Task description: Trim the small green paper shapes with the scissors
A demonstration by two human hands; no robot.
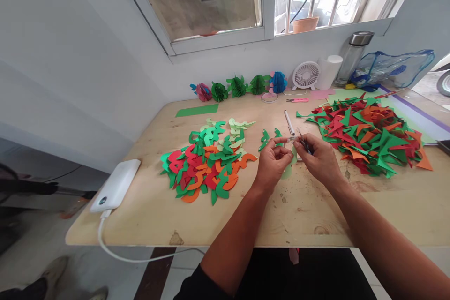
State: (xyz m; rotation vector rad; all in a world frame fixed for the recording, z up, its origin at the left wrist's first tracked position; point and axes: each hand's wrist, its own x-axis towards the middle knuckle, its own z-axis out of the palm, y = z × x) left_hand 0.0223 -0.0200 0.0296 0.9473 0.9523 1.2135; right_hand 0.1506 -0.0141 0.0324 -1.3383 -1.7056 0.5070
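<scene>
My left hand [274,159] pinches a light green paper cut-out [287,171], which hangs below its fingertips over the table. A small shiny bit shows at the fingertips, too small to name. My right hand [319,157] is closed round a small dark-handled tool [308,148] with a thin metal tip; the fingers hide its kind. Both hands are close together, fingertips almost meeting. Just beyond them lie a white pen [289,122] and two dark green paper cut-outs [264,139]. Left of my hands is a pile of curved paper cut-outs [207,161] in green, red and orange.
A heap of pointed paper scraps [372,133] covers the right side. Along the wall stand several honeycomb paper figures [237,86], a white fan [305,75] and a glass bottle [351,58]. Pink snips [297,100] lie before the fan. A white power bank [116,185] sits at the left edge.
</scene>
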